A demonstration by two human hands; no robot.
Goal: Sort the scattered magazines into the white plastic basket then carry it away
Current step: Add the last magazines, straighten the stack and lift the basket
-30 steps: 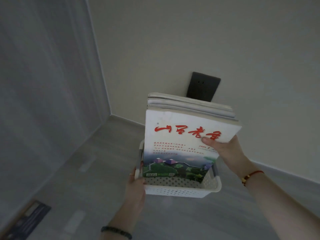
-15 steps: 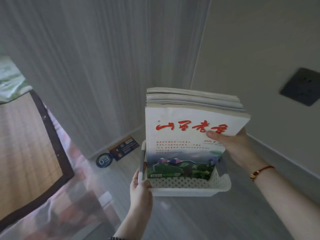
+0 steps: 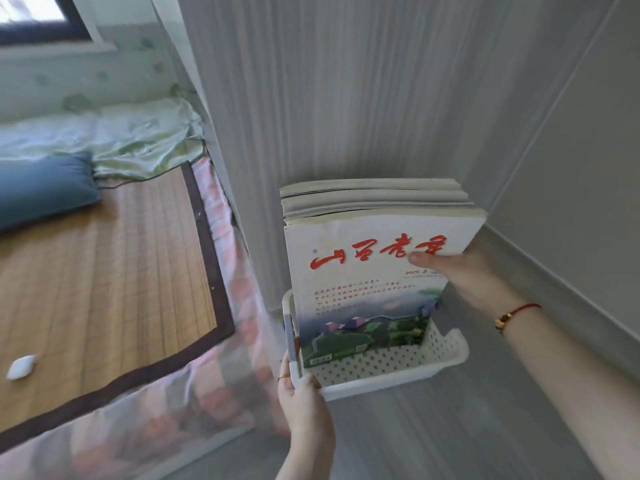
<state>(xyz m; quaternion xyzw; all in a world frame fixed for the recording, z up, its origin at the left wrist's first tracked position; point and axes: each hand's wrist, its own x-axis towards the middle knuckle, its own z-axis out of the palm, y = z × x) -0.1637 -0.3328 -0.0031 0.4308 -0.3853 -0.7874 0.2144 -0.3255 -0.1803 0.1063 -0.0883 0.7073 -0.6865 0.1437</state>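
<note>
A white plastic basket (image 3: 388, 367) with dotted holes is held up in the air in front of me. Several magazines (image 3: 363, 271) stand upright inside it; the front one has a white cover with red characters and a green landscape. My left hand (image 3: 301, 407) grips the basket's near left corner, thumb over the rim. My right hand (image 3: 460, 275) presses on the right edge of the magazine stack, thumb on the front cover. A pen-like thing stands at the basket's left wall.
A bed with a bamboo mat (image 3: 104, 271), blue pillow (image 3: 41, 188) and pale green blanket (image 3: 138, 136) lies to the left. A small white object (image 3: 20, 367) rests on the mat. A grey curtain (image 3: 329, 98) hangs ahead, a wall stands right, grey floor below.
The view has swung left: the dark wall socket and corner are gone, the bed and window have come in. Both hands keep the same hold on basket and magazines.
</note>
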